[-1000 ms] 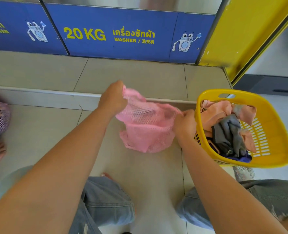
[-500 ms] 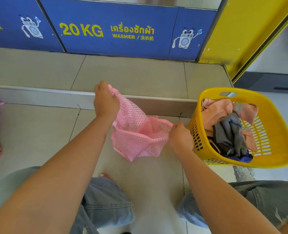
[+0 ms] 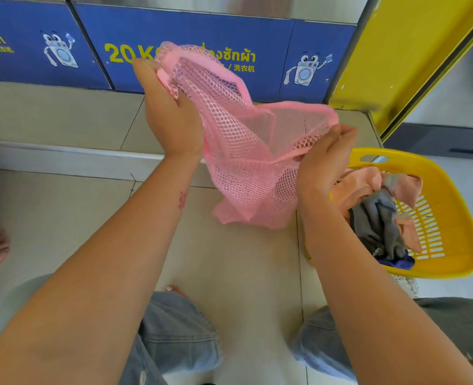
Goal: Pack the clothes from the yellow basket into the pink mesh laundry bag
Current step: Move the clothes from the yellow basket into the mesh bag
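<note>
Bag (image 3: 246, 162) open mesh; basket (image 3: 457, 245) glossy plastic (slotted).

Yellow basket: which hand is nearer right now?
Right. The right hand holds the pink mesh bag just beside the yellow basket rim; the left hand grips the bag's far, raised end.

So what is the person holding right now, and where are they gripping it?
The pink mesh laundry bag. The left hand clutches bunched mesh near its upper edge; the right hand grips the pink rim band.
</note>
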Tool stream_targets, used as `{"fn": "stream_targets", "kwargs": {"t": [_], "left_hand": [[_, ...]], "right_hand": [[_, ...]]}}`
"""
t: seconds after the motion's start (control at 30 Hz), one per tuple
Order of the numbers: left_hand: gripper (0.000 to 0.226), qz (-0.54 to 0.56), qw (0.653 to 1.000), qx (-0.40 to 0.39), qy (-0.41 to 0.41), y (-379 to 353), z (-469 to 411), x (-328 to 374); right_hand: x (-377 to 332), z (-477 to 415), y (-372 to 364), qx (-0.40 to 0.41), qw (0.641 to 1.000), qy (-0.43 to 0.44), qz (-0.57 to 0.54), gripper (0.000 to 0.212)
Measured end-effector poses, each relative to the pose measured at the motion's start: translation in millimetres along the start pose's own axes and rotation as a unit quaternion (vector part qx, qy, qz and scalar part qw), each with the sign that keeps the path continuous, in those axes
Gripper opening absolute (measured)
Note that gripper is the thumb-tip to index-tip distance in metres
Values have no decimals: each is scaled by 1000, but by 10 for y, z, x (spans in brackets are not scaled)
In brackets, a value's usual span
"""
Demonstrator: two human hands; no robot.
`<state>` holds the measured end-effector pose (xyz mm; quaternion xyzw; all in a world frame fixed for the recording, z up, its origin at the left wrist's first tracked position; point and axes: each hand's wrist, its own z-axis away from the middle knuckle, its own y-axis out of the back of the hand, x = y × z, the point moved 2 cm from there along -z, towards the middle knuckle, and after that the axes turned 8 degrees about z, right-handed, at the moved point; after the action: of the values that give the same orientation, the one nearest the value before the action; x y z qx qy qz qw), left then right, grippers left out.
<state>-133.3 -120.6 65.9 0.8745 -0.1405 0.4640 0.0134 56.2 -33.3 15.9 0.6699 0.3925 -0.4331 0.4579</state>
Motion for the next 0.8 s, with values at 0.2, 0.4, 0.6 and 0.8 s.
{"fn": "stream_targets", "kwargs": {"t": [0.2,0.4,0.6,0.8], "left_hand": [[19,-186,973,-83,110,196,207,-432],[15,-260,918,-243,176,392,563,-921],[18,-191,913,-293,209,280,696,-857],[19,-127,930,-275,207,104,817,-647]], "right_hand": [[608,218,32,-87,980,-92,155,28],[1166,456,-68,-244,843,-144,457,51],[1259,478,-72,-346,730,-105,580,71],[745,331,-2,-301,792,32,530,47]]}}
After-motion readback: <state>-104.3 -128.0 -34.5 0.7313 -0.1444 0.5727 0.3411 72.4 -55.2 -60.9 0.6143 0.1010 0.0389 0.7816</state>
